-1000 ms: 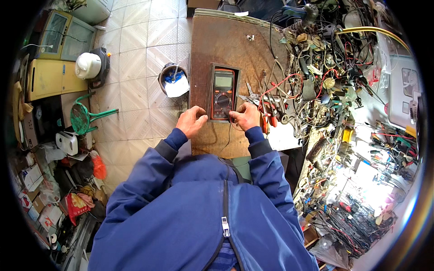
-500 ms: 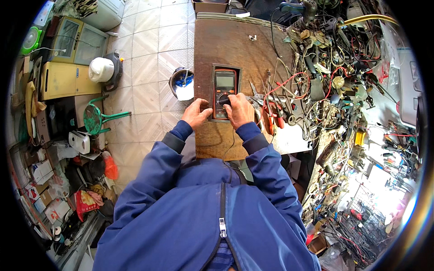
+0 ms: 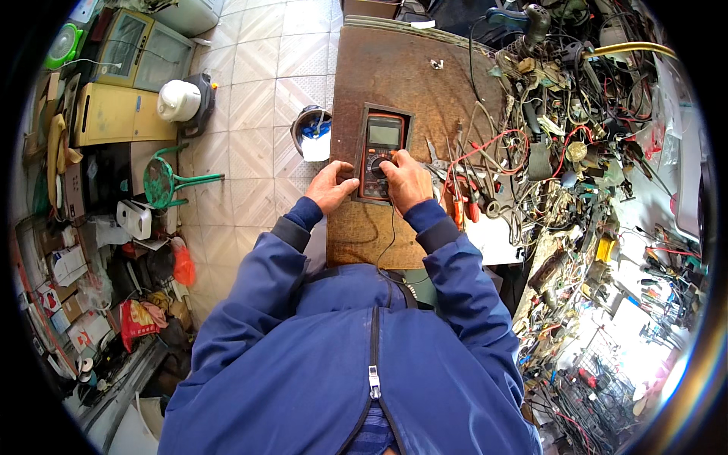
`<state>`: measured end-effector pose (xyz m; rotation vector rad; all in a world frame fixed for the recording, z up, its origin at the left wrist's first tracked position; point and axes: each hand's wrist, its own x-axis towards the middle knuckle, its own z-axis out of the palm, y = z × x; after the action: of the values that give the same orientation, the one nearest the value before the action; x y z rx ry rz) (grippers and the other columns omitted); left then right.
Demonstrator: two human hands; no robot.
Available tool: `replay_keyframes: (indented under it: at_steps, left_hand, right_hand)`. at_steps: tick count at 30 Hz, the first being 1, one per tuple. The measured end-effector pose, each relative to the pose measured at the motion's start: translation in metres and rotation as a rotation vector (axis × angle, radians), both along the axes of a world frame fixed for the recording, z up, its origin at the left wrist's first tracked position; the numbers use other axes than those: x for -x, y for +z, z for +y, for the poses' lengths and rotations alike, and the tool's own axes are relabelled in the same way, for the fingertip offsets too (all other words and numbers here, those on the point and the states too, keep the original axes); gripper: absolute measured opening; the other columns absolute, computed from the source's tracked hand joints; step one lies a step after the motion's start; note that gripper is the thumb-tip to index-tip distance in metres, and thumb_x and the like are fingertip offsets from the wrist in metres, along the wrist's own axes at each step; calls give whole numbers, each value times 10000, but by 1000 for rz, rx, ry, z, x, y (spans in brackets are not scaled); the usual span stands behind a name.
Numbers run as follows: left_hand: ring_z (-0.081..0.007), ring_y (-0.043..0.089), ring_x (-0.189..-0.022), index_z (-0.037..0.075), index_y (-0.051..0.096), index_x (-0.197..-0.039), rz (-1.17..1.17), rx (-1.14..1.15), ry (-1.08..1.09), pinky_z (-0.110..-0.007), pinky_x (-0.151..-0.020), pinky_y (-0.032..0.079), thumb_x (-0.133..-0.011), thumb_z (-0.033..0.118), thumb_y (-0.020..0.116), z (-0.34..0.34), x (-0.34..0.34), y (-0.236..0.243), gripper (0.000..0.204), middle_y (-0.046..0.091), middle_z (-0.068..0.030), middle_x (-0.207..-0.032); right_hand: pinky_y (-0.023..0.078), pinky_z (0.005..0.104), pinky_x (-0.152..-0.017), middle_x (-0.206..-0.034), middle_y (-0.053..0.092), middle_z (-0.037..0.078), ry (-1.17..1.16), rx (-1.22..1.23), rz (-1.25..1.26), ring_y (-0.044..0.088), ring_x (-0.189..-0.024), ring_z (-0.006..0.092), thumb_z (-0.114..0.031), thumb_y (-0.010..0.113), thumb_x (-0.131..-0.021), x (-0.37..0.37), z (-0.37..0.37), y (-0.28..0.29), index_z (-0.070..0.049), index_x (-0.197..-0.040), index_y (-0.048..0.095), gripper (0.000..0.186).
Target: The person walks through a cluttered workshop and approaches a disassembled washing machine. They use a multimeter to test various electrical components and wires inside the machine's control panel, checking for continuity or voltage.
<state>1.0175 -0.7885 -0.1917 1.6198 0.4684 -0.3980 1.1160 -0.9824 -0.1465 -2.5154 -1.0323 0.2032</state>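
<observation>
An orange-and-black multimeter (image 3: 385, 133), display at top, lies in a dark rectangular frame (image 3: 408, 124) on the worn brown tabletop (image 3: 422, 95). My right hand (image 3: 409, 182) covers its lower right part, fingers pinched on the rotary dial (image 3: 378, 166). My left hand (image 3: 332, 187) is beside the frame's lower left edge, thumb and curled index finger apart, holding nothing visible. A thin black lead (image 3: 393, 235) runs down from the meter toward me. Pliers (image 3: 434, 157) and red-handled tools (image 3: 459, 205) lie to the right of my right hand.
Tangled wires, parts and tools (image 3: 561, 136) crowd the right side, with a power tool (image 3: 535, 23) at the back. A bucket (image 3: 299, 130) stands left of the table. A green stool (image 3: 159, 182), yellow cabinet (image 3: 114, 114) and white appliance (image 3: 178, 100) are farther left on the tiled floor (image 3: 250, 114).
My right hand has moved up from the meter's lower right corner onto its dial. My left hand has stayed at the left edge, shifting slightly. The view has shifted a little.
</observation>
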Motion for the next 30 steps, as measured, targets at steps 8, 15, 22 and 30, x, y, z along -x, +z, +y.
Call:
replay_keyframes:
  at_steps: [8, 15, 22, 30]
  left_hand:
    - [-245, 629, -1017, -53, 508, -1280, -1, -22, 17, -355, -885, 529, -880, 224, 694, -3, 0, 0, 520, 617, -197, -1157]
    - [-234, 627, -995, -54, 509, -1279, -1, 0, 45, -348, -868, 532, -866, 227, 709, -5, 2, -4, 538, 600, -186, -1161]
    - [-216, 611, -1013, -37, 487, -1308, 12, 7, 50, -341, -890, 511, -888, 190, 695, -6, 3, -8, 521, 615, -155, -1153]
    - [-216, 618, -998, -50, 501, -1287, 3, 19, 55, -341, -863, 522, -882, 195, 696, -5, 2, -5, 512, 598, -170, -1172]
  right_hand:
    - [536, 433, -659, -916, 574, 105, 132, -53, -1, 620, -867, 312, -114, 659, -791, -16, -1, -8, -81, -856, 631, 78]
    - [536, 414, -643, -900, 578, 74, 146, -68, -28, 619, -853, 275, -211, 720, -795, -16, 1, -10, -92, -801, 615, 159]
    - [520, 396, -598, -821, 567, 56, 141, -131, -63, 625, -801, 265, -225, 731, -801, -16, 1, -13, -109, -778, 609, 169]
    - [518, 398, -625, -829, 567, 71, 130, -175, 20, 617, -807, 282, -183, 739, -787, -21, -3, -13, -92, -799, 611, 158]
